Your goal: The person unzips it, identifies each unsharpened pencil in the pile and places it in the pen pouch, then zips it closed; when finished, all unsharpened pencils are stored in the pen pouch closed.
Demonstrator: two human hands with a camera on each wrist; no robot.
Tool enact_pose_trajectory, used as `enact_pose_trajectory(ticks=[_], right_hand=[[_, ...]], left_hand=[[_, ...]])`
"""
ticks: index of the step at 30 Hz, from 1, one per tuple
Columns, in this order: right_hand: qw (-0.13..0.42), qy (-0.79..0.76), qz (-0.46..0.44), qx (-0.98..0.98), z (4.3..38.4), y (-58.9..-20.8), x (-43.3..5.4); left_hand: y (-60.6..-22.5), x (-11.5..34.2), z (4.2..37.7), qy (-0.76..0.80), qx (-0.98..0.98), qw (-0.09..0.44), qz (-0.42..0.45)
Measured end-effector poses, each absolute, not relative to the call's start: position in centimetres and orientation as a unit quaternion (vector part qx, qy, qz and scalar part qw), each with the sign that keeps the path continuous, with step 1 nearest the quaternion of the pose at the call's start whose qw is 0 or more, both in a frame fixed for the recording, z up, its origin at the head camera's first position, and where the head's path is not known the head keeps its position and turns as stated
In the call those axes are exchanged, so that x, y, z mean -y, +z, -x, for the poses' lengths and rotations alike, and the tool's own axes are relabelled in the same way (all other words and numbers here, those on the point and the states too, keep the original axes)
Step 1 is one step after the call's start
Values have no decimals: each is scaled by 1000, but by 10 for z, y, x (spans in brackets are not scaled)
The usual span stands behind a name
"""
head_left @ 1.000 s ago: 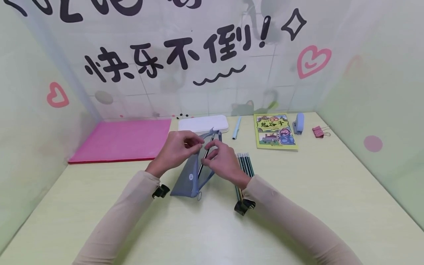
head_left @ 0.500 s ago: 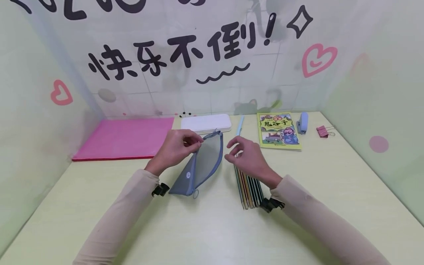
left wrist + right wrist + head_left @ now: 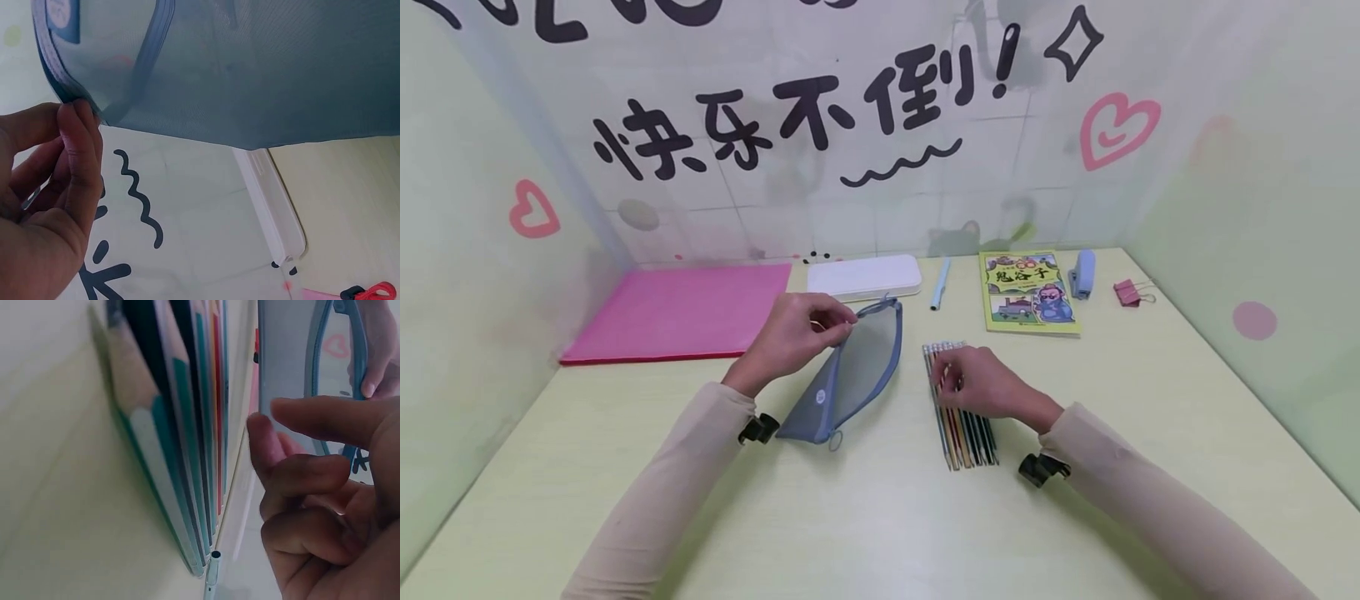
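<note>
My left hand (image 3: 793, 333) pinches the top edge of a blue-grey mesh zip pouch (image 3: 867, 354) between thumb and fingers. The pouch stands with its mouth spread, and a zip ring hangs at its near end. In the left wrist view the mesh pouch (image 3: 206, 81) hangs from the fingertips. Over a row of several pencils (image 3: 964, 437) is my right hand (image 3: 981, 382), fingers bent and nothing between them. In the right wrist view a small gap parts thumb and index finger of the right hand (image 3: 325, 487); the pencils (image 3: 187, 425) lie beside it.
Along the back lie a pink folder (image 3: 685, 312), a white case (image 3: 865, 277), a light blue pen (image 3: 941, 283), a yellow booklet (image 3: 1030, 292), a blue stapler (image 3: 1082, 275) and a pink binder clip (image 3: 1127, 293). A printed wall stands behind.
My right hand has let go of a dark pencil at the pouch's mouth and moved right and down over the pencil row. My left hand keeps its pinch on the pouch.
</note>
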State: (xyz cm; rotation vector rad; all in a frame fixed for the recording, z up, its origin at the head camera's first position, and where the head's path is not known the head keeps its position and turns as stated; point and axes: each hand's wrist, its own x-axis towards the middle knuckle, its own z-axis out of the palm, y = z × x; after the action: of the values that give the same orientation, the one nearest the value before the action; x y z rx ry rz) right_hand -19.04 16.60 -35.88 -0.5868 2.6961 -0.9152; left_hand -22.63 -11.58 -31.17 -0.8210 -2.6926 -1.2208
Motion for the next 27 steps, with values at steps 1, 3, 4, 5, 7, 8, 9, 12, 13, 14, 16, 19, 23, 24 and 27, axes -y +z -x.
enact_pose_trajectory(ticks=[1,3,4,5,7,8,9,12,13,14,16,19,23,24,27], right_hand=[[120,-308,203,-922,191,-360,-165],[124,-296,204,-925,191,-363,-164],[124,-290,204,-927,192,-364,-163],[121,-281,205,-930,192,-365,-162],[111,-267,208,-934,192,-366,-159],[107,-260,209,-937,193,-367,-158],[103,-254,209,-939,193,-367,-157],[99,-233,209,-945,195,-367,-154],[101,-227,206,-946,195,-367,-153],[101,-220,208,-948,195,-367,-151],[99,-202,211,-951,195,-366,-147],[92,-182,210,-956,194,-365,-142],[93,-179,197,-959,195,-365,-136],[96,-183,193,-959,196,-365,-135],[110,-194,180,-958,199,-365,-133]], left_hand=[[-312,116,226,-398,877,36,266],[-312,116,226,-398,877,37,266],[-312,117,226,-398,877,37,266],[-312,117,226,-399,877,37,266],[-313,117,226,-400,876,36,268],[-313,117,226,-401,875,36,268],[-313,117,226,-401,875,36,269],[-313,117,227,-400,875,35,270],[-314,117,227,-399,875,35,271],[-313,117,227,-397,876,36,270],[-314,117,227,-395,877,37,270],[-314,117,227,-395,876,42,272],[-316,117,226,-396,874,46,279],[-316,118,226,-396,874,46,279],[-316,119,226,-394,876,43,275]])
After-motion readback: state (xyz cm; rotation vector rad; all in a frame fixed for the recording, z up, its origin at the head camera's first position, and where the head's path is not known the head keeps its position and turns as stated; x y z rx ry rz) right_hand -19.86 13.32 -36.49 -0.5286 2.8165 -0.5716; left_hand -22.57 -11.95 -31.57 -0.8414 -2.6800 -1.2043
